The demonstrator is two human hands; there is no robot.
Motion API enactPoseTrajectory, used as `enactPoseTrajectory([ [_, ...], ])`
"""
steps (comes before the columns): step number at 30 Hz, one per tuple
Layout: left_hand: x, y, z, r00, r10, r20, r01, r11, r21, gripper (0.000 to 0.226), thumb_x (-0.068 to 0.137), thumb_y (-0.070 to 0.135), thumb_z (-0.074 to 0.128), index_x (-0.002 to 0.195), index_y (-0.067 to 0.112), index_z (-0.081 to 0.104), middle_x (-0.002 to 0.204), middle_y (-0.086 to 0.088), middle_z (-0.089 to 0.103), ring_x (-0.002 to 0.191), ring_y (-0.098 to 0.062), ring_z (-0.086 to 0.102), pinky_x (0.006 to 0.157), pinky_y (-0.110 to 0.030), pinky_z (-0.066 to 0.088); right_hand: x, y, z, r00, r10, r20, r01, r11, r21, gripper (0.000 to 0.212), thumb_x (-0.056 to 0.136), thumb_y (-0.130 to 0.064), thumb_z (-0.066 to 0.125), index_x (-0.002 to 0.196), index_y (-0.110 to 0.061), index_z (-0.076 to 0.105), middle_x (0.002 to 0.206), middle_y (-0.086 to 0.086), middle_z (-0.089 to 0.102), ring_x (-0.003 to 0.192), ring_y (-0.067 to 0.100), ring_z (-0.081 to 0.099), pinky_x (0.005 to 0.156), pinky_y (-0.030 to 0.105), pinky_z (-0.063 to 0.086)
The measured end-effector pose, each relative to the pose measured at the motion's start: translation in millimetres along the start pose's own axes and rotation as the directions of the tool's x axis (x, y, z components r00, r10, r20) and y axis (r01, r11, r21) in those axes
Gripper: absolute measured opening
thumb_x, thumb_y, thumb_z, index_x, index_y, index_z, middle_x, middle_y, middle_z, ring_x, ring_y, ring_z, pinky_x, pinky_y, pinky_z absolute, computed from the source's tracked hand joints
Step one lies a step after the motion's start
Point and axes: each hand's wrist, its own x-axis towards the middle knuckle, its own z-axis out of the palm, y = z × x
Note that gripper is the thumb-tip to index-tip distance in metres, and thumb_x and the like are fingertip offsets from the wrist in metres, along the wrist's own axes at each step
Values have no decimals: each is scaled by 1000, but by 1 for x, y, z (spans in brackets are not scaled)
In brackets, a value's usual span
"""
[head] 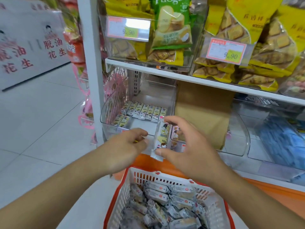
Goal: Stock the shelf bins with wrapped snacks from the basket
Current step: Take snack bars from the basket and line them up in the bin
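Before shelf bin [105, 119], right hand [186, 146] pinches snack [160, 139].

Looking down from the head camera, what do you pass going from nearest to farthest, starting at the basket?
Basket → held snack, gripped by the right hand with the left hand beside it → clear bin → row of snacks at its back.

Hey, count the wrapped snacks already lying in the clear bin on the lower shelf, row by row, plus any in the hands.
Back row in the clear bin: 7 wrapped snacks
Front row: 2 wrapped snacks
Pinched in the right hand: 1 wrapped snack
Left hand: 0, as far as shows
Total: 10
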Motion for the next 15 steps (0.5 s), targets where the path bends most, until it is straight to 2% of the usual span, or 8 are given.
enactPoseTrajectory([
  [2,11,-20,-25,990,92,-108,-51,940,338,49,108,44,45,155,29,42,155,6,48,139,-14,46,114,-32,37,30,-10,11,1000,3,-15,-3,1000,-5,73,80,-53,85,140,-53,43,142,-28,50,133,0,46,109,31,43],
  [3,18,-35,-35,988,104,-116,-39,887,461,55,108,46,43,159,26,34,161,4,39,146,-17,39,118,-33,32,48,-13,19,1000,1,-15,-1,1000,-7,72,80,-55,84,140,-50,44,142,-24,52,134,4,47,110,36,44],
  [6,32,-74,-52,999,-9,-37,31,746,666,75,106,56,34,166,24,2,174,2,4,160,-18,3,129,-42,13,106,-18,49,1000,0,2,0,1000,-27,75,80,-52,86,142,-37,48,140,-11,59,132,13,53,111,41,47],
  [8,35,-87,-53,995,-95,26,48,700,712,84,105,62,31,164,25,-15,173,5,-15,158,-15,-16,130,-47,3,140,-13,71,999,20,47,-17,998,-65,78,80,-47,88,145,-29,49,141,-5,60,130,17,55,109,37,47],
  [9,35,-89,-53,993,-108,39,48,700,713,86,104,63,31,163,25,-17,172,6,-19,158,-15,-19,129,-47,0,153,-8,82,996,40,74,-32,995,-94,79,80,-45,89,146,-27,49,142,-3,60,130,19,56,108,35,47],
  [15,42,-91,-55,992,-111,56,46,749,661,90,102,66,35,164,25,-16,171,7,-20,156,-14,-23,129,-49,-3,192,36,132,953,185,240,-129,965,-230,104,73,-51,90,160,-31,38,155,-3,54,144,24,48,116,39,44],
])
